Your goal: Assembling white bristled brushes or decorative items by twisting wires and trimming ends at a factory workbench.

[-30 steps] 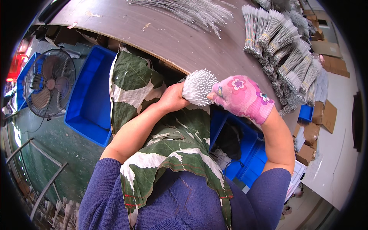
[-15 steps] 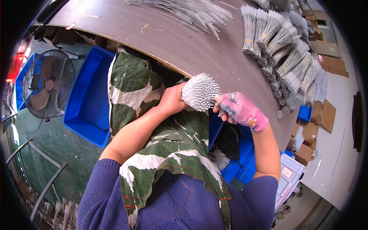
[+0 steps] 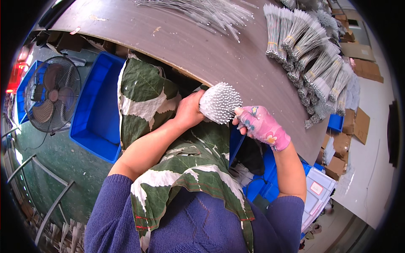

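My bare left hand [image 3: 190, 110] is closed round a thick bundle of thin wire brushes [image 3: 220, 102], whose many white tips fan out toward the right. The bundle is just over the table's front edge, above my lap. My right hand [image 3: 262, 126], in a pink flowered fingerless glove, is at the bundle's right side. Its thumb and fingers are pinched together at the outermost tips, and what they hold is too small to make out. The lower part of the bundle is hidden behind my left hand.
Loose wire brushes [image 3: 211, 16] lie along the far side of the brown table [image 3: 168, 46]. Banded brush bundles [image 3: 310, 55] are piled at its right. A blue bin [image 3: 96, 114] and a fan [image 3: 53, 95] stand left. A white lidded box [image 3: 318, 192] is at lower right.
My right hand has shifted slightly down and left, its wrist turning a little, with the fingers still at the bundle's right edge. My left hand and the bundle have hardly moved.
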`<state>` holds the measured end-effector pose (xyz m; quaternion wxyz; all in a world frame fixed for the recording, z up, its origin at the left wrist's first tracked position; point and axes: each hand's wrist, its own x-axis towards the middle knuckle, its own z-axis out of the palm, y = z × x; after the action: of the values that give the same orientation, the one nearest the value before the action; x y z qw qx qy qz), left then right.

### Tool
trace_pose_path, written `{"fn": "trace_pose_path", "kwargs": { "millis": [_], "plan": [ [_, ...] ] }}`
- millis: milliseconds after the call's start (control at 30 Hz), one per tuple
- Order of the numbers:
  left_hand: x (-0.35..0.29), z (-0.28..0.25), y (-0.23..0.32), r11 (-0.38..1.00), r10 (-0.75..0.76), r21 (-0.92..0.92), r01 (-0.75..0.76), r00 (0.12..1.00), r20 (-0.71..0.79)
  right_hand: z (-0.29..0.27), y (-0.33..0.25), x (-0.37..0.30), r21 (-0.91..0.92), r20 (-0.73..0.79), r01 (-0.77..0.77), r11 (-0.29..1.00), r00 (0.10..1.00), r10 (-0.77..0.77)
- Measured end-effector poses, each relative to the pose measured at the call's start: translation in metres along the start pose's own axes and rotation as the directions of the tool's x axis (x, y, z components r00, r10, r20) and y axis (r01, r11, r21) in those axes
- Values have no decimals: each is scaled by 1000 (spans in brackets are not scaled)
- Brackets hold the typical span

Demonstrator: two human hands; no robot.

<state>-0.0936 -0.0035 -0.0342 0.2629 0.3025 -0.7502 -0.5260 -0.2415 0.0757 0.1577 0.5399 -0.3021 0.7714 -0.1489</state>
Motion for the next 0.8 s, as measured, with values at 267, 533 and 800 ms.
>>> {"fn": "trace_pose_path", "kwargs": {
  "millis": [267, 533, 800],
  "plan": [
    [-3, 0, 0, 999, -11, 48, 11, 1000, -7, 12, 16, 3, -64, -76, 11, 998, 997, -16],
    [-3, 4, -5, 1000, -12, -15, 13, 1000, 16, 4, 23, -3, -53, -146, 261, 964, 953, -266],
    [0, 0, 1, 1000, 27, 0, -27, 1000, -6, -14, 7, 4, -391, -5, 281, 876, 951, -308]
  ]
}}
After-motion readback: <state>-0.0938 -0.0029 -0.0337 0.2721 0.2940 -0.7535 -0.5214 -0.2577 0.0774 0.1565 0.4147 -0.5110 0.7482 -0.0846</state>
